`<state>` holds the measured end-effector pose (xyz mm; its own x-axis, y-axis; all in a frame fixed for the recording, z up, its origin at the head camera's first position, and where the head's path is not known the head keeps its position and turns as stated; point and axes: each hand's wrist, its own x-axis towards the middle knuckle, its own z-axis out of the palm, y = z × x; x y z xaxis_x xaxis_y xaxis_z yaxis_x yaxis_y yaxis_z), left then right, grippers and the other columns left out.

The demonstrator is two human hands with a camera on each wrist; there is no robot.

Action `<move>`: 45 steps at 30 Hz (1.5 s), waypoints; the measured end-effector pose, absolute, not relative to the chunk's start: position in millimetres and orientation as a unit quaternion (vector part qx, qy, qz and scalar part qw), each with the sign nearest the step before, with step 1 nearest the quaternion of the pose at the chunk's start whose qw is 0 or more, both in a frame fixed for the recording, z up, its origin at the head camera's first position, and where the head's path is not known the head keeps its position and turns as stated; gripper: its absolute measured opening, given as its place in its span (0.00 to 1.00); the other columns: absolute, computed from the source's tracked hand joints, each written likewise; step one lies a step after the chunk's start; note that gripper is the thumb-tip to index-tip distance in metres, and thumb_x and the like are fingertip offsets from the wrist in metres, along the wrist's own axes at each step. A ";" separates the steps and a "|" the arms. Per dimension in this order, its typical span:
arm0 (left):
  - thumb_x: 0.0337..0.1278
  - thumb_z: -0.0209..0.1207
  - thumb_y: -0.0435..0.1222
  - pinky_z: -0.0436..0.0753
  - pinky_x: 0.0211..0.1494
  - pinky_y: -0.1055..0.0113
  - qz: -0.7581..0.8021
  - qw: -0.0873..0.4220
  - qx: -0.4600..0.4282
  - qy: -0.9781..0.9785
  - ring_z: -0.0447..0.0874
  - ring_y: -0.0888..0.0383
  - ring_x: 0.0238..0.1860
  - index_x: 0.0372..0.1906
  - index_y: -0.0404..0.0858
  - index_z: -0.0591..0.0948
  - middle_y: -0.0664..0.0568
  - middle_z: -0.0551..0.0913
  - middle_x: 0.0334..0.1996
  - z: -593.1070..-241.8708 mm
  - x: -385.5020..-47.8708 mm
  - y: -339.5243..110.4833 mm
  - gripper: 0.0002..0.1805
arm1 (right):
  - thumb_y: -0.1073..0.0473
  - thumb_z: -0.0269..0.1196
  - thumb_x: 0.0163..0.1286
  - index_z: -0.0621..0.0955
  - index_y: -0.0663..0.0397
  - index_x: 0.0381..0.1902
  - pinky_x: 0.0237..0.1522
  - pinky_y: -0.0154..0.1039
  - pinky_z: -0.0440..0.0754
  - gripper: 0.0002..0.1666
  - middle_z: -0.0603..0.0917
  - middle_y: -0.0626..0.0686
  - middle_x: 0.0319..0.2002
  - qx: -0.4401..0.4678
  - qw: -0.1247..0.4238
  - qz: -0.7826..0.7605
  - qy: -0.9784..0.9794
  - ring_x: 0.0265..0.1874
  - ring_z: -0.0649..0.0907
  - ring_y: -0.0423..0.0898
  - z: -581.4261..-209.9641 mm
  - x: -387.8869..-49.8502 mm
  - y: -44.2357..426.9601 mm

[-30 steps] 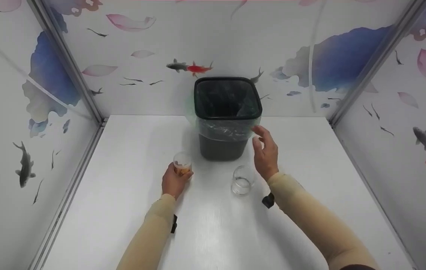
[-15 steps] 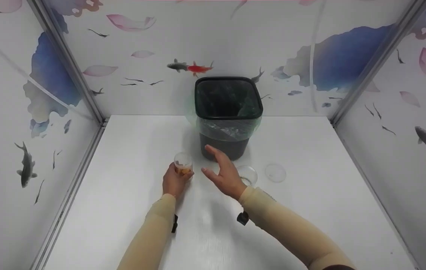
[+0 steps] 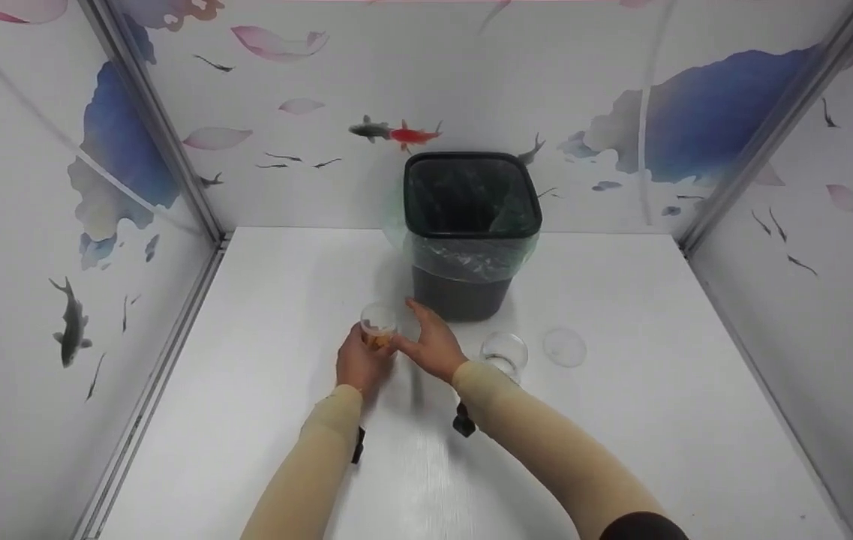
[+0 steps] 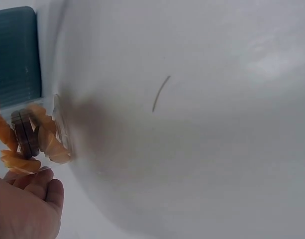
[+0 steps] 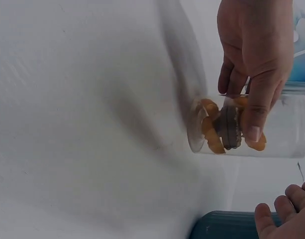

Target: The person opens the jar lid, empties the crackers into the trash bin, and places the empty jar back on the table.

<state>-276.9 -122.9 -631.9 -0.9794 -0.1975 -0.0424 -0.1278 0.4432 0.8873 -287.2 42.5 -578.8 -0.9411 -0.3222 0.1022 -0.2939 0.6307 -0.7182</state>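
My left hand (image 3: 358, 365) grips a clear, straight-sided cup (image 3: 379, 313) low on its body, thumb on one side. Inside, near the cup's base, lie orange, ridged pieces (image 5: 212, 134) and a dark brown, layered piece (image 5: 231, 127). The right wrist view shows the left thumb across the wall and the upper part of the cup without contents. My right hand (image 3: 437, 349) is just right of the cup, fingers extended and thumb spread toward it. In the right wrist view its fingers (image 5: 284, 211) stand apart from the cup. Its thumb's contact with the cup is unclear.
A dark bin (image 3: 464, 296) with a clear liner stands at the back wall. Right of my right hand are a second clear cup (image 3: 505, 349), partly hidden by the forearm, and a clear round disc (image 3: 565, 347) on the white table (image 3: 621, 420). Patterned walls enclose three sides.
From beside the bin's right side, my right hand has moved left and down to the held cup. The clear disc has come into view. My left hand keeps its grip, almost still.
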 end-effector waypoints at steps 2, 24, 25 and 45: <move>0.58 0.70 0.44 0.67 0.69 0.53 -0.520 0.034 0.096 -0.848 0.69 0.51 0.68 0.73 0.36 0.65 0.45 0.73 0.67 -632.4 -277.7 -123.2 0.41 | 0.42 0.66 0.67 0.61 0.54 0.77 0.70 0.49 0.61 0.47 0.64 0.56 0.73 -0.166 0.023 -0.398 0.902 0.72 0.64 0.52 -580.5 -290.3 37.8; 0.71 0.57 0.40 0.66 0.70 0.52 -0.503 0.032 0.087 -0.859 0.67 0.49 0.69 0.73 0.36 0.66 0.45 0.72 0.68 -627.0 -275.4 -122.6 0.30 | 0.38 0.71 0.61 0.69 0.52 0.72 0.66 0.48 0.68 0.48 0.74 0.54 0.66 -0.136 -0.001 -0.428 0.893 0.65 0.73 0.50 -595.4 -297.6 14.1; 0.71 0.58 0.41 0.66 0.70 0.51 -0.503 0.031 0.085 -0.860 0.67 0.49 0.69 0.73 0.36 0.66 0.45 0.72 0.68 -626.9 -275.1 -123.1 0.30 | 0.37 0.71 0.60 0.70 0.51 0.72 0.66 0.48 0.68 0.48 0.75 0.53 0.66 -0.136 -0.002 -0.427 0.894 0.65 0.73 0.50 -595.6 -297.7 14.2; 0.69 0.59 0.35 0.69 0.67 0.50 -0.473 0.065 0.058 -0.877 0.71 0.45 0.66 0.71 0.33 0.68 0.41 0.76 0.64 -634.4 -279.4 -127.2 0.28 | 0.41 0.74 0.58 0.70 0.53 0.71 0.65 0.46 0.69 0.49 0.75 0.53 0.66 -0.132 -0.001 -0.439 0.888 0.63 0.74 0.49 -590.3 -298.0 9.5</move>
<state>-279.4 -127.2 -634.4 -0.9849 -0.1627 0.0599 -0.0394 0.5466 0.8364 -298.0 9.5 -590.3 -0.9650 -0.2344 0.1172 -0.2354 0.5787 -0.7808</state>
